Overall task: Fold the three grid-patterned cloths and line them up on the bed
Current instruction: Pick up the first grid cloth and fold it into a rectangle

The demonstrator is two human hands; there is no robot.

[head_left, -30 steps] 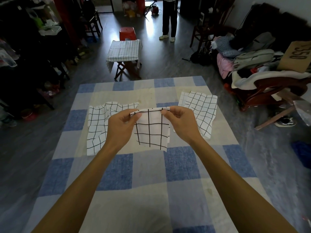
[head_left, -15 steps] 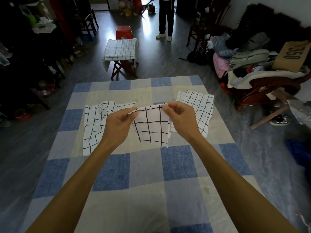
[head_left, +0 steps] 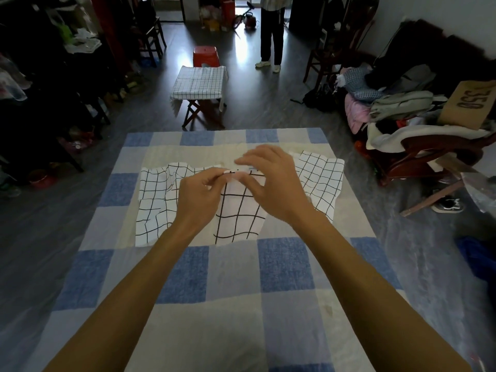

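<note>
Left hand [head_left: 200, 196] pinches the top edge of the middle grid cloth [head_left: 239, 213], fingers closed on the fabric. Right hand [head_left: 271, 181] grips the same edge just beside it, thumb and fingers closed. Middle cloth hangs above the blue-checked bed cover [head_left: 233, 277]. Left grid cloth [head_left: 157, 202] lies rumpled on the cover; right grid cloth [head_left: 323, 181] lies flatter.

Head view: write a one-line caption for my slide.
Both hands, left hand and right hand, pinch the top edge of the middle grid cloth above the checked bed.
</note>
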